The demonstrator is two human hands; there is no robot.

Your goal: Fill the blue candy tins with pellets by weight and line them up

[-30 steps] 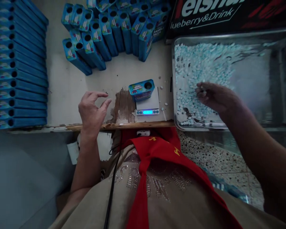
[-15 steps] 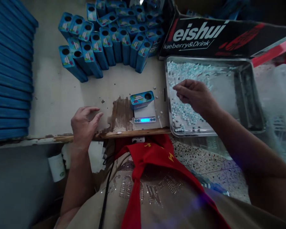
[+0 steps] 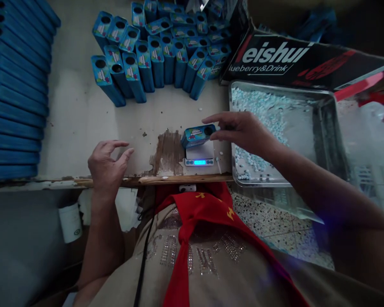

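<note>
Head view: a blue candy tin (image 3: 197, 135) rests on the small digital scale (image 3: 199, 154) near the table edge; the right hand (image 3: 243, 130), fingers extended, pinched together at its round opening, is best held directly above the hole. The left hand (image 3: 107, 164) lies beside it on the table (image 3: 80, 123), fingers loosely spread; candies are to be fed slowly, with the lit display watched.

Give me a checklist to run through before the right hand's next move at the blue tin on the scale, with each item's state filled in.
1. Blue tin sits on the scale: ok.
2. Tin's round hole faces up and is uncovered: ok.
3. Right hand has its fingertips at the hole: ok.
4. Scale display is lit: ok; the reading: cannot tell.
5. Left hand rests on the table, apart from the scale: ok.
6. Tray holds pale candies beside the scale: ok.
</note>
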